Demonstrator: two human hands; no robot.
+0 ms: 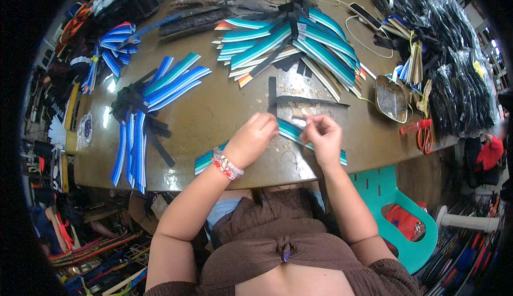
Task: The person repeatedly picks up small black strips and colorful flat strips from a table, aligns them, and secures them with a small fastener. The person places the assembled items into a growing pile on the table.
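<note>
A teal, white and dark striped strap (290, 131) lies bent on the table just in front of me, one end (204, 160) showing beside my left wrist. My left hand (255, 135) is closed at the bend of this strap, fingertips pinched together; the bend itself is hidden under them. Touching the same spot is a short black strap (272, 95), and a longer black strap (315, 101) runs off to the right. My right hand (324, 134) is curled over the striped strap, thumb and forefinger brought together. What is between them, if anything, is too small to tell.
Beyond my hands lies a bundle of teal striped straps (256, 42); blue striped ones (136, 146) lie left. Small tan scraps (299, 109) dot the table. At right are a metal tray (391, 99), red-handled scissors (424, 139), a phone (366, 16) and plastic-wrapped black packs (454, 87).
</note>
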